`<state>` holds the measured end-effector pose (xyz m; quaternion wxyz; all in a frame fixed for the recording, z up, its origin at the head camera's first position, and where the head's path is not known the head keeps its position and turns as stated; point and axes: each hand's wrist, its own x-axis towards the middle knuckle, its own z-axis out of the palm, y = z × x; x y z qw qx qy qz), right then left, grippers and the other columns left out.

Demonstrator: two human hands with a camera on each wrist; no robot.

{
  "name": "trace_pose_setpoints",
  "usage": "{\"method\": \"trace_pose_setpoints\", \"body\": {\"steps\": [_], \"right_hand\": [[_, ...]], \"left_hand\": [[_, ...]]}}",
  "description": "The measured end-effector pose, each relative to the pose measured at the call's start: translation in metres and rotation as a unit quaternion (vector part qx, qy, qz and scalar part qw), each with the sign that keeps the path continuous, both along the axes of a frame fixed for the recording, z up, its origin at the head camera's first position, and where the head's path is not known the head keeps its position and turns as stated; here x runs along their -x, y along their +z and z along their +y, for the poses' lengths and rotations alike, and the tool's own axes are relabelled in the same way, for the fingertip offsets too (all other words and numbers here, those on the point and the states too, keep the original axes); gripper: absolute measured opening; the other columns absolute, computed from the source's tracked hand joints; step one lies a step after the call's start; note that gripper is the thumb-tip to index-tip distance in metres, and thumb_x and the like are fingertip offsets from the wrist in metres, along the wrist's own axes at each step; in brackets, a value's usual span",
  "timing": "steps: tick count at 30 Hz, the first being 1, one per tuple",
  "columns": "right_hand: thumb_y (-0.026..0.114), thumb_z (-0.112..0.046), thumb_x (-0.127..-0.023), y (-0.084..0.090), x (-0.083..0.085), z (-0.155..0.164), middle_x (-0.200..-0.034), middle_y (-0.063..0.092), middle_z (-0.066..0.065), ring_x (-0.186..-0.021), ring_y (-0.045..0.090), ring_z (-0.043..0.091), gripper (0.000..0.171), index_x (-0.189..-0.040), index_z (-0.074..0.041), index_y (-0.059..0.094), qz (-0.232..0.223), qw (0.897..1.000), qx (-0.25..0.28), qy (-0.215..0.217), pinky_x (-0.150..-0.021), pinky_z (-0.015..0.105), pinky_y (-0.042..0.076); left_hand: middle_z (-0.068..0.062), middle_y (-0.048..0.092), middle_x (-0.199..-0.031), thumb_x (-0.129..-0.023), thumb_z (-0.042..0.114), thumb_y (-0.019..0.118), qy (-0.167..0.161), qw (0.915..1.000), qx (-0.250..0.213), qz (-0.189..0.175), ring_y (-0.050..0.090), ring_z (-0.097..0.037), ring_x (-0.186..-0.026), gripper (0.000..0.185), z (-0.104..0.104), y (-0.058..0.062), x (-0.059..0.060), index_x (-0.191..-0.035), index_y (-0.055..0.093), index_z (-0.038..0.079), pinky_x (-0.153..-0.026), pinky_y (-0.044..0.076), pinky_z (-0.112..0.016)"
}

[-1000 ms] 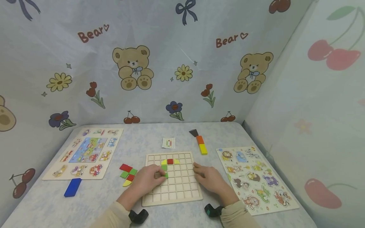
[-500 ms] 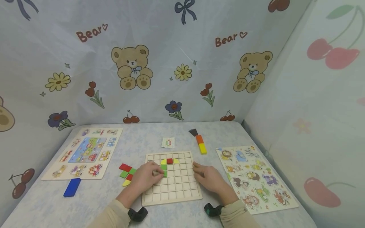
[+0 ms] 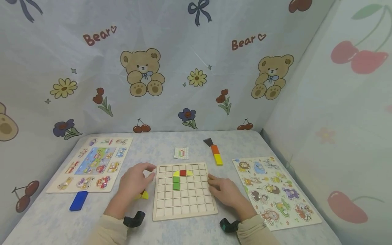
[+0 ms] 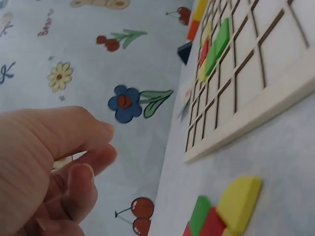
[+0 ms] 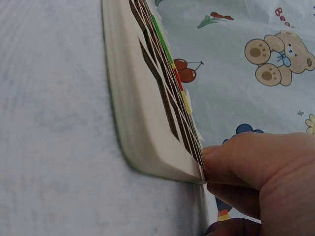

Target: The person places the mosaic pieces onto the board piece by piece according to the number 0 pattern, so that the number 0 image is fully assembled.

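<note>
A wooden grid board [image 3: 185, 204] lies mid-table, with two green square tiles [image 3: 176, 182], a red square tile [image 3: 182, 173] and yellow corner tiles [image 3: 190, 173] in its cells. My left hand [image 3: 134, 180] hovers left of the board, over loose tiles, its fingers bent, thumb and index apart and nothing between them. A yellow rounded tile [image 4: 239, 204], a green tile [image 4: 200, 214] and a red tile [image 4: 213, 223] show below it in the left wrist view. At the board's right edge, my right hand [image 3: 226, 191] pinches the rim with thumb and finger [image 5: 231, 160].
A small pattern card [image 3: 181, 153] lies behind the board. Orange, yellow and black blocks [image 3: 215, 149] stand in a line at the back right. A vehicle puzzle [image 3: 55, 183] and blue block [image 3: 79, 200] are left; an animal puzzle [image 3: 294, 217] is right.
My left hand let go of the second green tile, which now sits in a cell under the first. The hand moved left over the loose tiles. My right hand stayed put.
</note>
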<state>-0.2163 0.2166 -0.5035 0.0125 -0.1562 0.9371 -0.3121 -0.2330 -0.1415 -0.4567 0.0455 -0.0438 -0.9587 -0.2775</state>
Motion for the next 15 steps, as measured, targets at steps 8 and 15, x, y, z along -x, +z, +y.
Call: {"method": "trace_pose_setpoints", "body": {"steps": [8, 15], "right_hand": [[0.064, -0.021, -0.102, 0.001, 0.000, 0.000, -0.154, 0.053, 0.003, -0.143, 0.049, 0.030, 0.037, -0.136, -0.007, 0.067, 0.001, 1.000, -0.003, 0.005, -0.113, 0.052, 0.042], [0.065, -0.023, -0.102, -0.001, 0.001, 0.000, -0.153, 0.053, 0.001, -0.143, 0.049, 0.029, 0.038, -0.137, -0.009, 0.067, 0.002, 1.000, -0.006, 0.003, -0.114, 0.051, 0.042]], "left_hand": [[-0.006, 0.071, -0.103, -0.091, 0.016, 0.074, 0.032, 0.9963, 0.022, -0.076, 0.063, -0.020, -0.084, 0.023, -0.045, 0.000, 0.002, -0.113, 0.070, 0.011, -0.070, 0.051, -0.039], [0.000, 0.070, -0.098, -0.087, 0.025, 0.081, 0.009, 0.9936, 0.046, -0.103, 0.062, -0.016, -0.082, 0.025, -0.038, -0.012, 0.003, -0.108, 0.071, 0.015, -0.068, 0.049, -0.038]]}}
